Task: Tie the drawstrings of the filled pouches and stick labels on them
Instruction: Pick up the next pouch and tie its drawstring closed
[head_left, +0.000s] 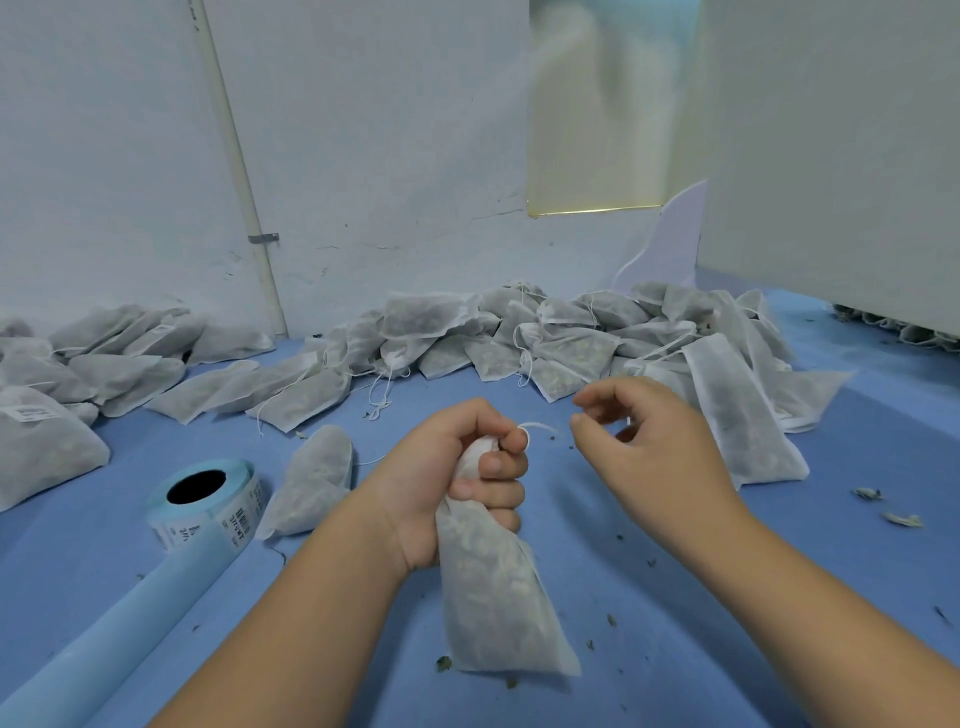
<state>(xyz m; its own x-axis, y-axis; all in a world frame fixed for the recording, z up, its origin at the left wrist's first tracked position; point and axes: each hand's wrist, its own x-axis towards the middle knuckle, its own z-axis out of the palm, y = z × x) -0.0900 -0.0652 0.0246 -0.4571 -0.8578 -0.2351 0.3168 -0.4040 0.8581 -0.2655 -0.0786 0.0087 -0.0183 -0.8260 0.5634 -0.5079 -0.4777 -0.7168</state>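
- One filled white non-woven pouch (493, 597) is in hand: you hold it upright above the blue table surface (675, 623), bottom corner low and towards you, neck gathered at the top.
- Your left hand (467, 467) grips the gathered neck in a tight fist, fingers wrapped fully round the fabric; a small loop of thin white drawstring (537, 427) stands out just past the forefinger.
- Your right hand (654, 447) hovers just beside that loop, fingers loosely curled, thumb and forefinger a little apart; no cord is visibly pinched between them.
- Step, as judged: tying the drawstring, knot not yet finished. Next you need to pinch the loose cord with the right hand and draw it tight against the left fist.
- The blue-backed roll of printed barcode labels (208, 499) lies to your left, well apart from the pouch; this pouch shows no label.
- Many more grey-white filled pouches (545, 338) lie heaped along the far wall.
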